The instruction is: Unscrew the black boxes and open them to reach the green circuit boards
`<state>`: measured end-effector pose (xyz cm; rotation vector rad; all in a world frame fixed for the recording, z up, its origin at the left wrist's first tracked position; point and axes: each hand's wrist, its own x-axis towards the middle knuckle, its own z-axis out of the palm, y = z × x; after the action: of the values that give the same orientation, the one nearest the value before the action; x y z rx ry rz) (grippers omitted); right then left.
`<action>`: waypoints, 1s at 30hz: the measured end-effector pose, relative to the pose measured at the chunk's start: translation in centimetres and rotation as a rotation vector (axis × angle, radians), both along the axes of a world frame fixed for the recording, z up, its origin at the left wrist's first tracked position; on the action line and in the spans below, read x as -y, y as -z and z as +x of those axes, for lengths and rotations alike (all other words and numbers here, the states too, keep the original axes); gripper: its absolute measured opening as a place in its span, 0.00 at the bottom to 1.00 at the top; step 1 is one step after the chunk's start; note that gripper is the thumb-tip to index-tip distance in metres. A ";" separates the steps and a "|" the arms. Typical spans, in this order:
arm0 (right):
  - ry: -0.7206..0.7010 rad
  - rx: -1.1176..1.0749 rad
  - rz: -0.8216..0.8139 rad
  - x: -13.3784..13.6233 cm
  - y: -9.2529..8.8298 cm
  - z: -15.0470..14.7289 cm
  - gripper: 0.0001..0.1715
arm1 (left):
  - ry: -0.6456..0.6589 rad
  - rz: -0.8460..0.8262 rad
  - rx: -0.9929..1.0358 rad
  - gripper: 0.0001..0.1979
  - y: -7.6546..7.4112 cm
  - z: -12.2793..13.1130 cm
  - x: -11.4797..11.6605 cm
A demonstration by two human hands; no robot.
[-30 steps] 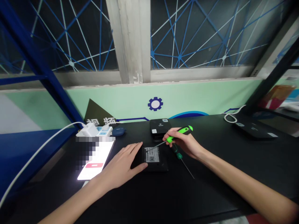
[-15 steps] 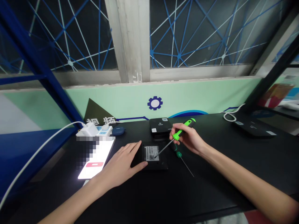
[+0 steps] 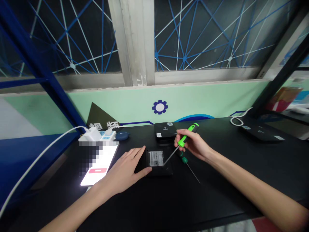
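Observation:
A flat black box [image 3: 168,170] with a printed label [image 3: 156,158] lies on the dark table. My left hand [image 3: 131,163] rests at its left side, thumb and fingers stretched apart along the edge. In my right hand [image 3: 193,143] is a screwdriver [image 3: 182,141] with a green and black handle, gripped between thumb and fingers. Its shaft slants down to the left, and the tip is by the label's lower right corner; whether it touches cannot be told. Under my right hand lies a second, thinner screwdriver [image 3: 184,160] with a dark green handle, partly hidden.
Another black box [image 3: 165,130] sits behind, near the wall. A lit phone [image 3: 101,164], a power strip [image 3: 106,135] with a white charger [image 3: 93,133] and a dark blue case [image 3: 122,136] are at left. A further black box [image 3: 262,132] and white cable [image 3: 238,120] lie at right.
The screwdriver tip has shifted slightly right, from over the label to its lower right corner, and the handle stands a little steeper. My left hand has hardly moved.

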<state>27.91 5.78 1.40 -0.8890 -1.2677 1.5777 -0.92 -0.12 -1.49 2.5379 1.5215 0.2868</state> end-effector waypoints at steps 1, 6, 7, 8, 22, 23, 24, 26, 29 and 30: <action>0.000 0.002 0.004 0.0 0.0 0.0 0.19 | 0.000 -0.003 0.001 0.39 -0.1 0.0 0.0; 0.003 0.026 0.016 -0.1 0.2 -0.1 0.18 | 0.021 0.024 0.023 0.37 -0.1 0.0 0.0; 0.013 0.033 0.018 -0.1 0.2 -0.1 0.18 | 0.024 0.030 0.027 0.37 0.0 -0.1 -0.1; 0.028 0.040 0.020 -0.1 0.2 -0.1 0.17 | 0.026 0.032 0.031 0.37 0.0 -0.2 -0.1; 0.084 0.043 0.115 -0.5 0.2 -0.1 0.16 | -0.107 0.060 0.052 0.36 1.1 0.4 -0.2; 0.076 0.043 0.141 -0.3 0.2 -0.3 0.15 | -0.104 0.061 0.058 0.34 1.0 0.5 -0.2; 0.069 0.048 0.169 -0.2 0.2 -0.4 0.15 | -0.094 0.055 0.063 0.32 0.9 0.5 -0.2; 0.067 0.080 0.234 0.1 0.1 -0.7 0.14 | -0.057 0.041 0.077 0.26 0.7 0.5 -0.3; 0.089 0.180 0.341 0.6 -0.3 -0.8 0.14 | -0.009 0.056 0.118 0.20 0.4 0.4 -0.5; 0.090 0.216 0.374 0.7 -0.5 -0.8 0.14 | -0.005 0.071 0.132 0.19 0.4 0.5 -0.5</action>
<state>27.15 5.03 1.91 -0.8753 -1.5878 1.1441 -0.46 0.39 -1.87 2.5125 1.4940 0.5066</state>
